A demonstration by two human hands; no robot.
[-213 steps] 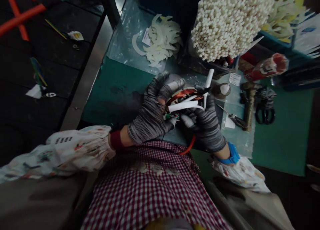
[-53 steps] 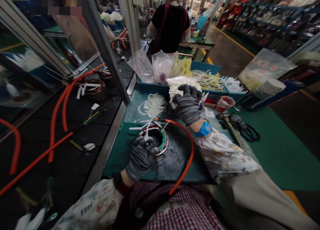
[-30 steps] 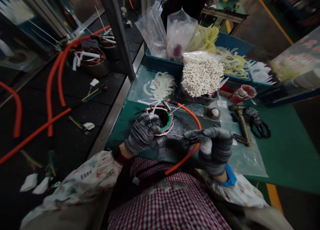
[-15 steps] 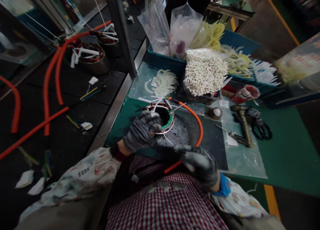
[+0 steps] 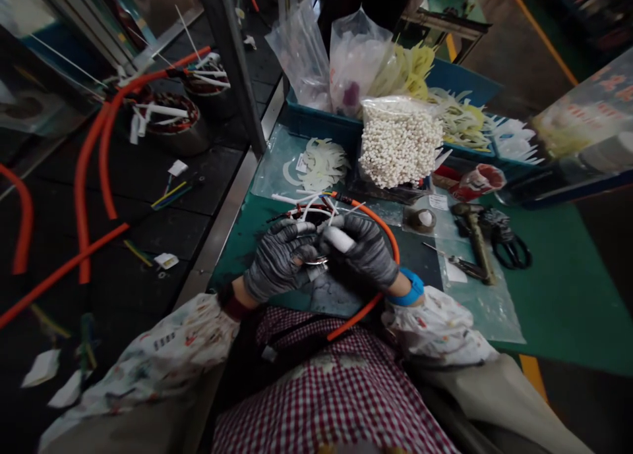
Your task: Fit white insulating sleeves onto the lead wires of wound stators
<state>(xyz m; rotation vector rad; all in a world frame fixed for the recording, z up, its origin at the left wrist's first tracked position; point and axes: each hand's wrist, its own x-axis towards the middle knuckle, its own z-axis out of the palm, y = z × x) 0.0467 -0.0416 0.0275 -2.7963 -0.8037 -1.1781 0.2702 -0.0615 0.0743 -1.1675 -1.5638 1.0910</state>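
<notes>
A ring-shaped motor stator point(image 5: 317, 261) rests on the bench in front of me, mostly covered by my hands. White sleeved leads point(image 5: 310, 207) stick up along its far side, and an orange corrugated-looking tube point(image 5: 394, 240) curves from them round to the right and toward my apron. My left hand point(image 5: 281, 259), in a grey striped glove, grips the stator's near left rim. Against the near right of the ring, my gloved right hand point(image 5: 363, 250) has its fingers closed in a pinch beside the left fingertips. What lies between those fingers is hidden. White wrapping shows on one right finger.
A bag of small white tubes point(image 5: 400, 144) and a blue bin point(image 5: 316, 121) stand behind. To the right lie a hammer point(image 5: 475, 243), scissors point(image 5: 512, 246) and a red roll point(image 5: 479, 180). Left of a metal post point(image 5: 232, 58) are other stators point(image 5: 175, 128) with orange tubes.
My right hand has moved up and left, from low beside the orange tube to the stator's near rim. My left hand stays on the ring. The view has shifted slightly.
</notes>
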